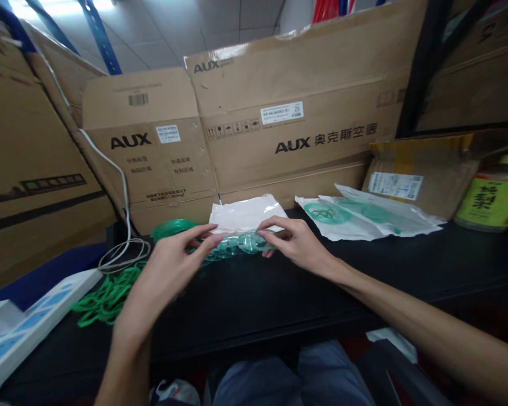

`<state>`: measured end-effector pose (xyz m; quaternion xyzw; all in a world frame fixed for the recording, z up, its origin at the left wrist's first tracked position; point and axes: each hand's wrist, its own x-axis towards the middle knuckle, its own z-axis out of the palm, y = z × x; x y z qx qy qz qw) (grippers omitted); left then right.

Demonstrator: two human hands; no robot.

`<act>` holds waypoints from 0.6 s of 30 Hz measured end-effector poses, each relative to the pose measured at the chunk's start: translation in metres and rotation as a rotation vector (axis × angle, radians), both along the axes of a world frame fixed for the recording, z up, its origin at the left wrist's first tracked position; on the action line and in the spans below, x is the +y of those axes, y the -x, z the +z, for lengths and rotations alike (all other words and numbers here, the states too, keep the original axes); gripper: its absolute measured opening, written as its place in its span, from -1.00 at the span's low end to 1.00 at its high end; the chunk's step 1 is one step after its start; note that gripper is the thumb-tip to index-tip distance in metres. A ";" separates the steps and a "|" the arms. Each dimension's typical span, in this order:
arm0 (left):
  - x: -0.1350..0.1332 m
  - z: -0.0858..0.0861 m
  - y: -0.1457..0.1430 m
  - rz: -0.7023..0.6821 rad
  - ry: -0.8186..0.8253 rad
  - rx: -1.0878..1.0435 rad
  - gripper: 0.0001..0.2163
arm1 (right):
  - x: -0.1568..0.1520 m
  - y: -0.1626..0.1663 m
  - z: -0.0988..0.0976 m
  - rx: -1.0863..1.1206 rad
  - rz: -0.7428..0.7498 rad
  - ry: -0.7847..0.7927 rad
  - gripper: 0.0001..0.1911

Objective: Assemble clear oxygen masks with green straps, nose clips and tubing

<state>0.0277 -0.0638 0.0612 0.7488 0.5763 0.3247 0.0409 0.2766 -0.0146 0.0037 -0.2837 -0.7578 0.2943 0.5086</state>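
Because both hands meet over the middle of the black surface, the row of translucent green plastic pieces lies between them, where it can probably be steadied from either end. The right hand pinches the right end between thumb and fingertips, a light hold that seems suited to thin, flexible plastic. At the other end, the left hand has thumb and forefinger close together against the plastic, but whether they grip it or merely rest there I cannot tell. Just behind lies a white pouch, likely put there to be within easy reach, while two white packets with green contents overlap to the right, perhaps set aside to keep the middle free. Beyond the left hand sits a rounded green plastic item, partly hidden; nearer, a loose heap of green cords lies beside the power strip, apparently kept handy on that side. Upright AUX cardboard stands along the back, perhaps serving as a screen that stops things slipping off.
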 end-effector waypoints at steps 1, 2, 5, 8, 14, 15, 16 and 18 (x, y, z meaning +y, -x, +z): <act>0.003 -0.006 -0.013 -0.074 -0.012 -0.012 -0.52 | 0.000 0.000 0.000 0.002 0.009 -0.003 -0.76; 0.005 -0.011 -0.024 -0.133 -0.022 -0.018 -0.56 | -0.001 0.000 0.000 0.005 0.014 -0.008 -0.76; 0.013 -0.022 -0.039 -0.215 -0.082 0.014 -0.70 | -0.003 0.001 0.002 0.035 0.051 0.010 -0.77; 0.016 -0.023 -0.040 -0.159 -0.094 0.012 -0.74 | -0.005 0.003 0.004 0.106 0.173 0.105 -0.68; 0.012 -0.025 -0.047 -0.104 -0.168 -0.131 -0.75 | -0.002 0.010 0.000 0.129 0.397 0.209 -0.51; 0.012 -0.026 -0.049 -0.121 -0.181 -0.128 -0.75 | -0.002 0.010 0.000 0.117 0.413 0.204 -0.53; 0.013 -0.028 -0.050 -0.138 -0.188 -0.111 -0.75 | -0.002 0.011 0.000 0.112 0.422 0.200 -0.54; 0.017 -0.032 -0.050 -0.182 -0.186 -0.048 -0.73 | -0.002 0.011 0.001 0.128 0.422 0.206 -0.57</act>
